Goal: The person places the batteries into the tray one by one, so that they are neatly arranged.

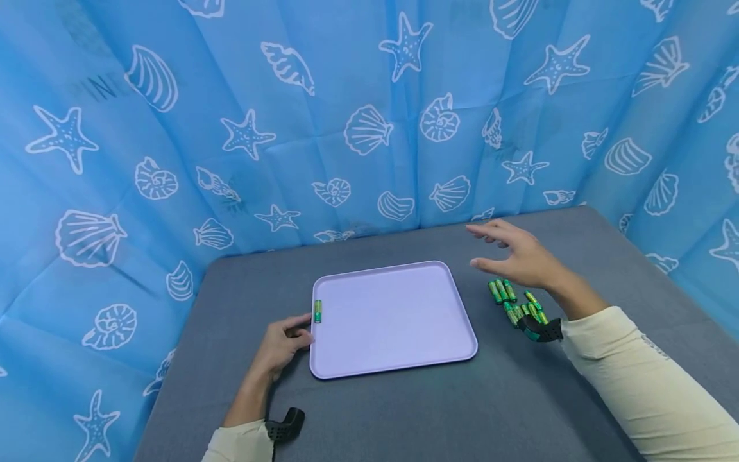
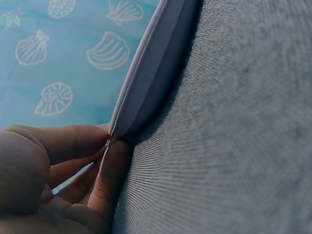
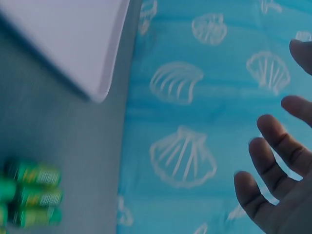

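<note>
Head view has the left hand (image 1: 280, 346) pinching the left rim of the lilac tray (image 1: 392, 314), while the right hand (image 1: 516, 256), fingers relaxed and holding nothing, hangs in the air near the green cylindrical batteries (image 1: 510, 291) clustered on the gray surface (image 1: 392, 417) right of the tray. If the left hand tilts that rim upward, the lone battery (image 1: 317, 311) lying along the tray's left edge could roll rightward, since its round body has little grip. Lowered carelessly, the right hand or its black wristband (image 1: 543, 330) could scatter the loose cluster.
</note>
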{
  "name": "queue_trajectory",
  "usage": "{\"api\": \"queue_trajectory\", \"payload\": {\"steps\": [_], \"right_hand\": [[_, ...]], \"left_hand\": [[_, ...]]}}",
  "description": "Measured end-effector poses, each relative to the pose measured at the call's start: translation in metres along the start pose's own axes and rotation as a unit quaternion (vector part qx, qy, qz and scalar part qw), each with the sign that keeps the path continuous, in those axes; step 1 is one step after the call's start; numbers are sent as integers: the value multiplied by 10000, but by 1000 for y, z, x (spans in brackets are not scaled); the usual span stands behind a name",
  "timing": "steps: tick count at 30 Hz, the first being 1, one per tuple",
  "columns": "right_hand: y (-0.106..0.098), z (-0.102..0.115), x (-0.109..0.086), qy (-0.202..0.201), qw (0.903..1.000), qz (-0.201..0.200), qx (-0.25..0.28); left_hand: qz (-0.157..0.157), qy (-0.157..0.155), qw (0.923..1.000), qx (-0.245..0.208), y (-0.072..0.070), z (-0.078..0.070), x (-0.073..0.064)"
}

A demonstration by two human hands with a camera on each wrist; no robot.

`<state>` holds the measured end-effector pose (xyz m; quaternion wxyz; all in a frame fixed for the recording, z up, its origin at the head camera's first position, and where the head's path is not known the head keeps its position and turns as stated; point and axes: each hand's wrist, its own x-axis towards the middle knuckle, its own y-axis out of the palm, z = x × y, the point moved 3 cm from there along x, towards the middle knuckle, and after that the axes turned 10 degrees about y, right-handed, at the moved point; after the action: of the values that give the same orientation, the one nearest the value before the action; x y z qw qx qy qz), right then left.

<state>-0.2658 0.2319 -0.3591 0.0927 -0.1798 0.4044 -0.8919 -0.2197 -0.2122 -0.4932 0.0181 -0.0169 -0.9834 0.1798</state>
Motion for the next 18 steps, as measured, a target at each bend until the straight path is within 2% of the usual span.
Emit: {"api": "queue_trajectory", "payload": {"steps": [4, 8, 13, 18], "right_hand": [[-9, -21, -11, 72, 9999, 11, -112], [-14, -42, -22, 323, 9988, 139, -342], [-11, -72, -34, 764, 9935, 621, -567], [-1, -94, -38, 1092, 9849, 1161, -672]], "left_hand": [[12, -19, 10000, -20, 0, 0, -1], [-2, -74, 10000, -43, 0, -1, -1], [18, -76, 10000, -52, 0, 0, -3], [-2, 32, 9999, -160, -1, -2, -3]]}}
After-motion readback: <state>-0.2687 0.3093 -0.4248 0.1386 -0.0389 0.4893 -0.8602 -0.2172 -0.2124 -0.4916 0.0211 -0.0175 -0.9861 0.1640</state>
